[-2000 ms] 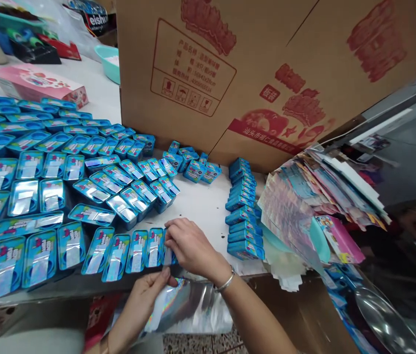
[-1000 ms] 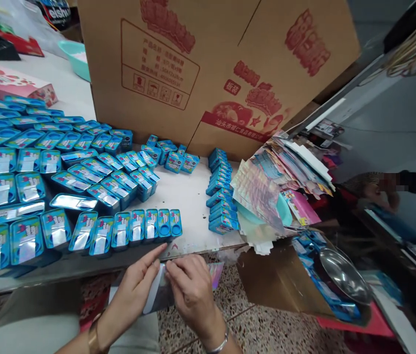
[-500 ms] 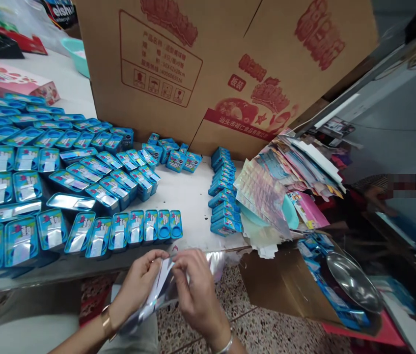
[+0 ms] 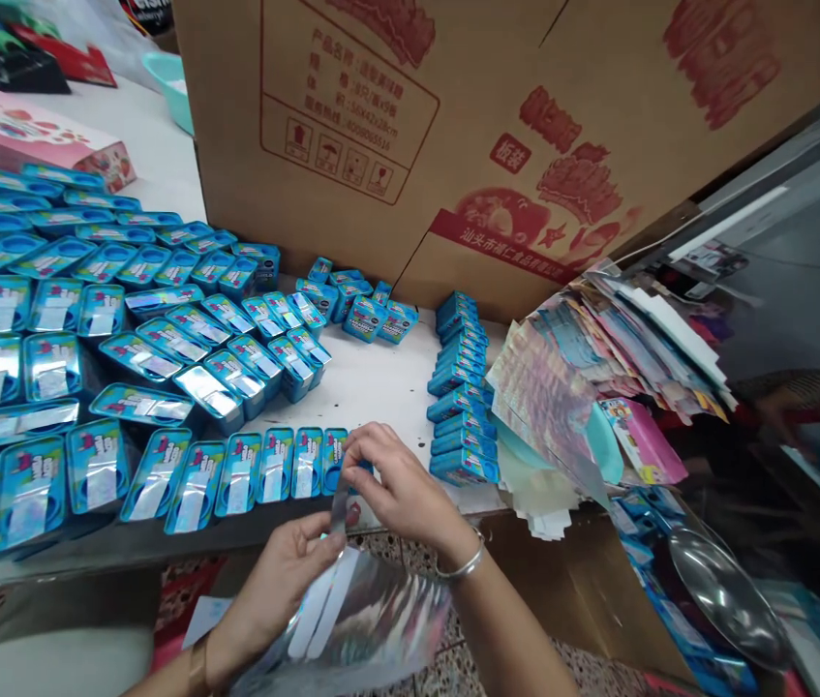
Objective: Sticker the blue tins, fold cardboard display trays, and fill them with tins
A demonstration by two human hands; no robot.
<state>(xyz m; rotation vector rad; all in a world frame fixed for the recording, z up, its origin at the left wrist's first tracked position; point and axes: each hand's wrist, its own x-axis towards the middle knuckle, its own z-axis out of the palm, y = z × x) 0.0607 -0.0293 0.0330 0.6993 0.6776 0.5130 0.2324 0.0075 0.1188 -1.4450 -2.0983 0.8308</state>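
Note:
My left hand (image 4: pixel 286 581) is closed on a shiny holographic sticker sheet (image 4: pixel 373 615) held below the table edge. My right hand (image 4: pixel 395 484) pinches a narrow silver sticker strip (image 4: pixel 339 503) just peeled from the sheet, right beside the last box in the front row of small blue boxes (image 4: pixel 235 474). Most boxes in that row carry a silver strip on top. Many more blue boxes (image 4: pixel 90 300) cover the white table (image 4: pixel 373 382) to the left.
A large cardboard carton (image 4: pixel 489 126) stands at the back. A stack of blue boxes (image 4: pixel 462 387) sits right of my hands, beside a pile of printed sheets (image 4: pixel 598 348) over a teal bowl. A metal bowl (image 4: pixel 729 595) lies lower right. A pink box (image 4: pixel 32 136) is far left.
My hands went from the row's end down to the sheet below the table edge, peeled a strip, and my right hand has risen back to the last box with it.

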